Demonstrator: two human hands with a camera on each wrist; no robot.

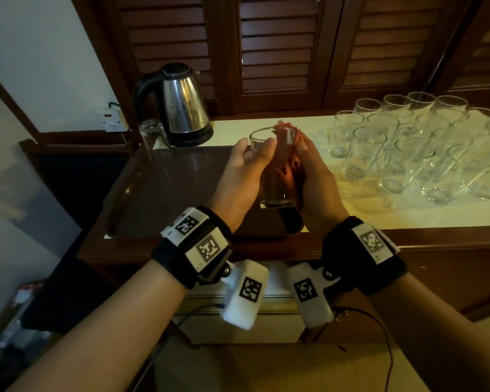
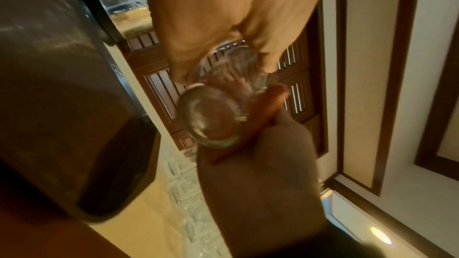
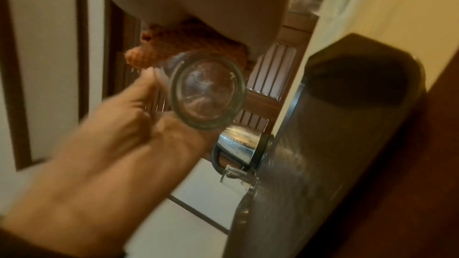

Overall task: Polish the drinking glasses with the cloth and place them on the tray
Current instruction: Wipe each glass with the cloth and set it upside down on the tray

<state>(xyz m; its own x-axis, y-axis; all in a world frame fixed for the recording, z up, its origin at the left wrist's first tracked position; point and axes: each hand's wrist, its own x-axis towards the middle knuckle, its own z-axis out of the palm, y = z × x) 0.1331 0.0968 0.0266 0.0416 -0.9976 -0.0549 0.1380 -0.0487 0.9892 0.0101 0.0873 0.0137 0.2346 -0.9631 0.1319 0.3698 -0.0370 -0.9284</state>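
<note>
Above the right edge of the dark brown tray (image 1: 167, 179) I hold a clear drinking glass (image 1: 266, 176) between both hands, rim pointing away from me. My left hand (image 1: 256, 143) grips its left side between thumb and fingers. My right hand (image 1: 309, 161) presses a reddish-orange cloth (image 1: 287, 158) against the right side, and some cloth sticks out past the rim. The left wrist view shows the glass base (image 2: 211, 119), the cloth (image 2: 269, 103) and the right hand (image 2: 261, 183). The right wrist view shows the base (image 3: 206, 91), the cloth (image 3: 186, 46) and the left hand (image 3: 111, 134).
One glass (image 1: 153, 140) stands at the tray's far left corner, beside a steel kettle (image 1: 181, 103). Several glasses (image 1: 408, 145) crowd the cream counter (image 1: 365, 210) on the right. Louvred wooden doors stand behind. A wall socket (image 1: 112, 120) is at the left.
</note>
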